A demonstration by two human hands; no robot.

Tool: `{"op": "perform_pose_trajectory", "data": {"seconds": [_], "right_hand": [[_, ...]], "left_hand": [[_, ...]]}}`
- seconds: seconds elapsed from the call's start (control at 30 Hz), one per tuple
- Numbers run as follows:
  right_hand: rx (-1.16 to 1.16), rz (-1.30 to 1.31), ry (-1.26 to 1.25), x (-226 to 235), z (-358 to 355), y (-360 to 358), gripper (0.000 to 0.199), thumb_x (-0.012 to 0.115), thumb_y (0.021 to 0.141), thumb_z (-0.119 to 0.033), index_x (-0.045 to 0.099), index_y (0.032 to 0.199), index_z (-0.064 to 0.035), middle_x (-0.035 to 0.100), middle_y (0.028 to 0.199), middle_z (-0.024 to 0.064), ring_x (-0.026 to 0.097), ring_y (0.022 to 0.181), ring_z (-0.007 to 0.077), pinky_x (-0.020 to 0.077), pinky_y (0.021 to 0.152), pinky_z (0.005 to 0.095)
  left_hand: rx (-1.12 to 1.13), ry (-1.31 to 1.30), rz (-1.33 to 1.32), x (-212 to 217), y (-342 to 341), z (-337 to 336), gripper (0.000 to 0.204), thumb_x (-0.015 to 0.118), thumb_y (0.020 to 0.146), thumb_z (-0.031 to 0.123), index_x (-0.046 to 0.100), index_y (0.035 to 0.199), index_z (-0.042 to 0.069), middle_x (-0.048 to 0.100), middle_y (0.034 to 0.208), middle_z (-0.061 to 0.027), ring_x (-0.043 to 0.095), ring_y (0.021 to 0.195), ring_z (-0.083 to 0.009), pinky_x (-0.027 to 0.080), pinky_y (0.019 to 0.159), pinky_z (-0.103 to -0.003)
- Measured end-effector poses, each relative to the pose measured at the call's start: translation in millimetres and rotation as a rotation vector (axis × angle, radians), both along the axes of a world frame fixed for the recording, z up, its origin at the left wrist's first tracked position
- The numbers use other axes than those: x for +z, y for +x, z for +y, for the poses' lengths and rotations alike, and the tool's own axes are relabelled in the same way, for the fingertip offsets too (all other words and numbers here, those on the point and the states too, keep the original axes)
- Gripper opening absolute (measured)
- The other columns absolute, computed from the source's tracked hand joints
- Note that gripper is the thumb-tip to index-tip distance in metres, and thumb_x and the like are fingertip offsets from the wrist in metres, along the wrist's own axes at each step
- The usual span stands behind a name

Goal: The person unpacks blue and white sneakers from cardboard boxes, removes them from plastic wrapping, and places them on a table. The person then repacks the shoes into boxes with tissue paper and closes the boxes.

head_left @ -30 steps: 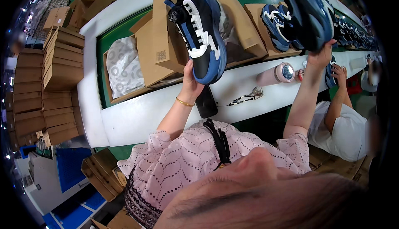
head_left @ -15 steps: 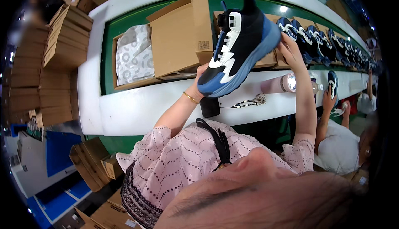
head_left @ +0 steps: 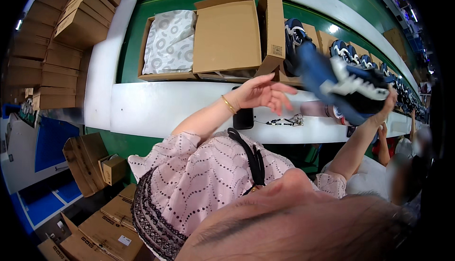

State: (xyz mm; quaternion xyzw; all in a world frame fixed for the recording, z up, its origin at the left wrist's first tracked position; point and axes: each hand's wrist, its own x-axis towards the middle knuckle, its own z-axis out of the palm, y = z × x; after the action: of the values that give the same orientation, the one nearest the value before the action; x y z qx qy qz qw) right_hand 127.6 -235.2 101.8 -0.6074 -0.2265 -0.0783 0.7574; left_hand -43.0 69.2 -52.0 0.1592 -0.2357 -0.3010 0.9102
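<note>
A blue, black and white sneaker (head_left: 348,83), smeared by motion, is in my right hand (head_left: 386,107), which grips it by the heel end. The toe points to the left, toward another sneaker (head_left: 296,33) lying by an upright box flap. My left hand (head_left: 265,92) is off the shoe and holds nothing, its fingers apart above the near edge of the belt. Close to the left hand lie a black phone-like object (head_left: 243,118) and a beaded key chain (head_left: 284,120). A pink tumbler (head_left: 315,109) is partly hidden behind the held sneaker.
On the green belt stands an open shoebox (head_left: 226,36) beside patterned tissue paper (head_left: 169,40) in a box. More sneakers (head_left: 348,51) line the belt to the right. Stacked cartons (head_left: 57,66) rise at the left. A co-worker's arm (head_left: 384,145) shows at the right.
The sneaker has swung to the right and its toe now points left. My left hand has let go of it. The view has shifted, and boxes appear farther right.
</note>
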Motion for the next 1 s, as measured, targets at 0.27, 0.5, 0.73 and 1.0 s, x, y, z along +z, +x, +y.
{"op": "perform_pose_trajectory", "data": {"seconds": [0.27, 0.5, 0.73, 1.0], "right_hand": [[-0.712, -0.532, -0.510, -57.8, 39.6, 81.8, 0.027, 0.059, 0.087, -0.029, 0.062, 0.081, -0.0027, 0.065, 0.104, 0.0118, 0.062, 0.091, 0.0197, 0.0471, 0.081, 0.0294], [-0.342, -0.288, -1.410, -153.9, -0.5, 134.6, 0.047, 0.065, 0.078, -0.044, 0.049, 0.065, -0.0017, 0.050, 0.057, 0.0142, 0.049, 0.055, 0.0308, 0.0395, 0.054, 0.0380], [-0.150, -0.293, -1.484, -158.2, -43.0, 97.7, 0.032, 0.076, 0.070, -0.025, 0.058, 0.086, -0.0040, 0.054, 0.061, 0.0072, 0.053, 0.057, 0.0206, 0.0432, 0.056, 0.0305], [-0.399, -0.407, -1.444, -118.7, 41.8, 73.6, 0.029, 0.061, 0.084, -0.032, 0.055, 0.091, -0.0050, 0.062, 0.083, 0.0175, 0.060, 0.077, 0.0368, 0.0465, 0.064, 0.0419]], "left_hand": [[0.765, 1.366, 0.136, -77.7, -17.1, 35.9, 0.032, 0.045, 0.086, 0.016, 0.053, 0.113, 0.000, 0.061, 0.089, -0.0110, 0.060, 0.075, -0.0217, 0.047, 0.072, -0.028], [1.392, 1.840, -0.387, -81.8, -29.3, 17.3, 0.047, 0.057, 0.081, 0.018, 0.042, 0.119, -0.005, 0.053, 0.095, -0.0205, 0.051, 0.089, -0.0361, 0.042, 0.079, -0.041], [1.865, 2.388, -0.008, -66.6, -36.9, 95.5, 0.064, 0.053, 0.075, 0.014, 0.029, 0.129, -0.008, 0.051, 0.117, -0.0259, 0.048, 0.109, -0.0388, 0.040, 0.090, -0.044], [0.684, 2.182, -0.084, -104.5, 30.9, 70.5, 0.034, 0.050, 0.078, 0.018, 0.060, 0.108, 0.008, 0.064, 0.092, -0.0161, 0.060, 0.086, -0.0355, 0.048, 0.078, -0.042]]}}
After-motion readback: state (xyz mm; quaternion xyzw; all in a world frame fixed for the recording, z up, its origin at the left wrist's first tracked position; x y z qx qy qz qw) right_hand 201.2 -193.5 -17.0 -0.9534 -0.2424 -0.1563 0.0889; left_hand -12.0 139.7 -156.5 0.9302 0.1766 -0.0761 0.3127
